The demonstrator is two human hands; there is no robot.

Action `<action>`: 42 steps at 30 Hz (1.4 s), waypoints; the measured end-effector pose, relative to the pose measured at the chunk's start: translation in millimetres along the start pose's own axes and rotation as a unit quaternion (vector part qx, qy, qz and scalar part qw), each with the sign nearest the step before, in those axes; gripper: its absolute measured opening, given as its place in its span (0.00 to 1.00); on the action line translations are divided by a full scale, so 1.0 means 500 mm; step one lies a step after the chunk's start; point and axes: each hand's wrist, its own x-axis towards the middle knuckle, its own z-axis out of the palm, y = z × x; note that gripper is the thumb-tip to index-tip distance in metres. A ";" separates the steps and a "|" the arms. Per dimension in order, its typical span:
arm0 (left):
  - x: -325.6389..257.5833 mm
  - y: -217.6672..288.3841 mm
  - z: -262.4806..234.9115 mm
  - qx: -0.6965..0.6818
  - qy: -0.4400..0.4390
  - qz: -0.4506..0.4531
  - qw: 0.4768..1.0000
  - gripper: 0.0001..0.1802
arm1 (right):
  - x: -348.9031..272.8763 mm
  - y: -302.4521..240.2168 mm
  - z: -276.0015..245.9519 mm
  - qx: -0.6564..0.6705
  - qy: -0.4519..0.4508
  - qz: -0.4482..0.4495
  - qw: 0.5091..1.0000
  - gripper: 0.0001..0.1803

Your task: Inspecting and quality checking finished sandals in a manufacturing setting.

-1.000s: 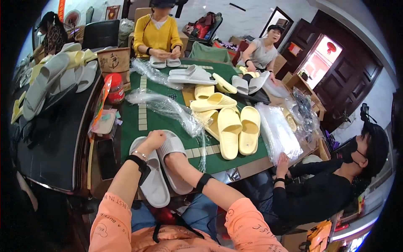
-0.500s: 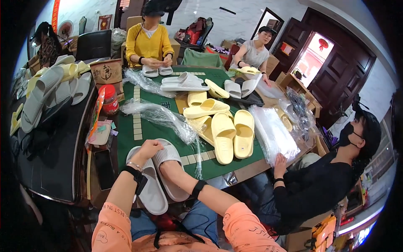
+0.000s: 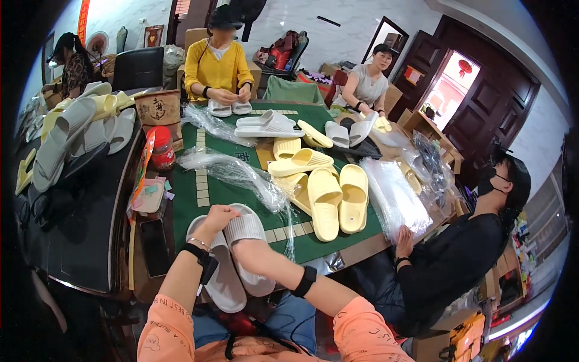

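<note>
A pair of grey slide slippers lies at the table's near edge, heels toward me. My right hand (image 3: pixel 248 248) reaches under the ribbed strap of the right slipper (image 3: pixel 258 285); its fingers are hidden inside. Over the left slipper (image 3: pixel 226 286), my left hand (image 3: pixel 216 221) is closed, fingertips pinched together beside the right slipper's strap. Whether something small is between them I cannot make out. Just beyond lie crumpled clear plastic bags (image 3: pixel 241 175). To their right stand a pair of yellow slippers (image 3: pixel 325 208), with more yellow ones behind.
A stack of clear bags (image 3: pixel 395 196) lies right, under the hand of a masked person in black (image 3: pixel 458 271). A person in yellow (image 3: pixel 217 66) handles grey slippers across the green table mat (image 3: pixel 187 226). A phone (image 3: pixel 155 247), a red-lidded jar (image 3: pixel 161 148) and heaped slippers (image 3: pixel 63 145) are left.
The view has shifted slightly, so everything sits a little differently in the picture. Both my hands stay at the grey slippers. The far person at right has lowered a yellow slipper.
</note>
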 end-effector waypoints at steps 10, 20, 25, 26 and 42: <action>-0.012 -0.012 -0.020 -0.250 0.178 0.044 0.951 0.09 | 0.204 0.123 0.121 0.325 0.220 0.207 0.896 0.12; -0.040 0.001 0.001 -0.242 0.189 0.057 0.950 0.08 | 0.158 0.107 0.134 0.467 0.188 0.210 0.838 0.09; -0.046 -0.006 -0.002 -0.090 0.247 0.103 0.959 0.09 | 0.183 0.092 0.162 0.452 0.310 0.171 0.819 0.10; -0.046 -0.003 -0.002 -0.081 0.248 0.115 0.958 0.09 | 0.183 0.100 0.166 0.475 0.295 0.180 0.809 0.10; -0.037 -0.005 0.023 -0.159 0.232 0.150 0.948 0.07 | 0.179 0.113 0.167 0.498 0.309 0.183 0.790 0.07</action>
